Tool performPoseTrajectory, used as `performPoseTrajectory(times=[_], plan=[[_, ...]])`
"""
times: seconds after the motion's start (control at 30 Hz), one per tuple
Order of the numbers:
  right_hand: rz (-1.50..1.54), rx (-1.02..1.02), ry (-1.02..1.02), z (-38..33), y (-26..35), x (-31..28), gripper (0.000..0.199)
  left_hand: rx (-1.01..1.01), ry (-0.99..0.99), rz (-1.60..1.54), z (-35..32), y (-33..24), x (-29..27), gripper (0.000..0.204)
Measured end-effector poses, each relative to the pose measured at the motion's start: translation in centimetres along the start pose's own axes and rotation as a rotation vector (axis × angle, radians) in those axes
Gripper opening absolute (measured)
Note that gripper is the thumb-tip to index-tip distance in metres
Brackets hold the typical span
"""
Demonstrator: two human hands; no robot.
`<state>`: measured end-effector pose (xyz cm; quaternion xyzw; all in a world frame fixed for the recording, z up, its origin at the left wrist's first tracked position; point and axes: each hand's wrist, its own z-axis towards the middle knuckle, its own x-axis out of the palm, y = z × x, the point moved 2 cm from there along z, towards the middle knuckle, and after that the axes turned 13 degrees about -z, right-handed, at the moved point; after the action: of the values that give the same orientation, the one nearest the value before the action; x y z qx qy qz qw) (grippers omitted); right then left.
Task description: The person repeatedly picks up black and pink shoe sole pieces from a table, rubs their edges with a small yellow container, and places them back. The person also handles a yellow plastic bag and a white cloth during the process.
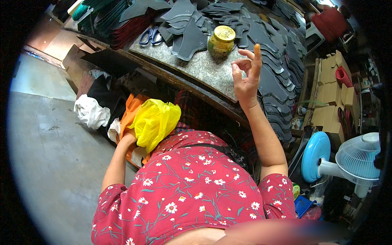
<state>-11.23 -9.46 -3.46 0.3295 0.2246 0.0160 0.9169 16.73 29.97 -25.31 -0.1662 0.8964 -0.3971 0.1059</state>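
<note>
- Glue on the tip of the index finger: the right hand [246, 77] is raised above the worktop [204, 67], fingers spread, holding nothing.
- Just beyond this hand stands a yellow-lidded jar [221, 41], not touching it.
- Dark cut pieces [269, 77] lie around the hand.
- The left hand [130, 138] is low beside the worktop, at a yellow plastic bag [154, 121]; I cannot tell its grip.

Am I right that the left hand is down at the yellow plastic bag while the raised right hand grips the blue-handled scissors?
Not quite. The head view shows the right hand raised and empty, fingers apart; the scissors lie untouched on the grey worktop. The left hand is at the yellow plastic bag.
</note>
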Motion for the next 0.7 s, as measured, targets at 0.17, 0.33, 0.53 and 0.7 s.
performPoseTrajectory(times=[0.17,0.33,0.53,0.7], plan=[[-0.03,0.116,-0.04,-1.2,-1.8,0.6,0.084,0.142,0.037,0.392,-0.4,-0.9,1.4,0.051],[-0.009,0.223,-0.038,-1.5,-2.4,0.6,0.084,0.287,-0.118,1.213,-2.4,-4.3,6.1,0.028],[0.053,0.242,-0.031,-1.6,-2.5,0.7,0.084,0.061,0.044,1.502,-7.0,-12.2,8.3,0.016],[0.046,0.232,-0.029,-1.7,-2.7,0.6,0.083,0.061,-0.153,1.595,-12.4,-21.4,6.5,0.016]])
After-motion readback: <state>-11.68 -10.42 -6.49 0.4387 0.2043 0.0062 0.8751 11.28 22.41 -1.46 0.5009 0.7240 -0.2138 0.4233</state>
